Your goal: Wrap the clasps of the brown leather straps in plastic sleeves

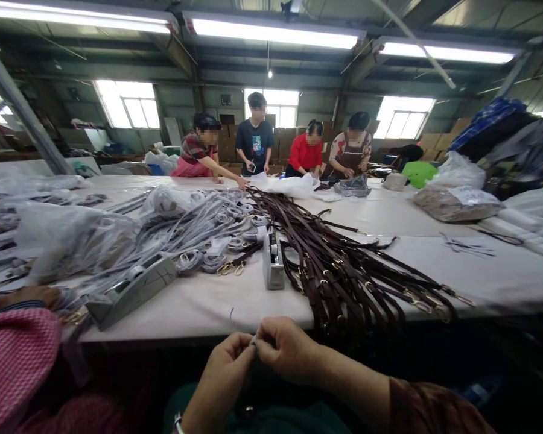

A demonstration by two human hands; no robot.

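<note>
At the white table [199, 307], left hand [224, 369] and right hand [290, 351] angle together; their grip pinches a small pale piece [253, 340].

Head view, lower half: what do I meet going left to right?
Co-worker's pink checked sleeve → gray tape dispenser with black marking → left hand → small pale piece at the fingertips → right hand → dark patterned sleeve of the right arm.

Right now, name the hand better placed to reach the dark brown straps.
Probably the right hand: it is nearer the dark brown straps, which spread toward its side of the table. The left hand is farther off. Both pinch a small pale piece.
</note>
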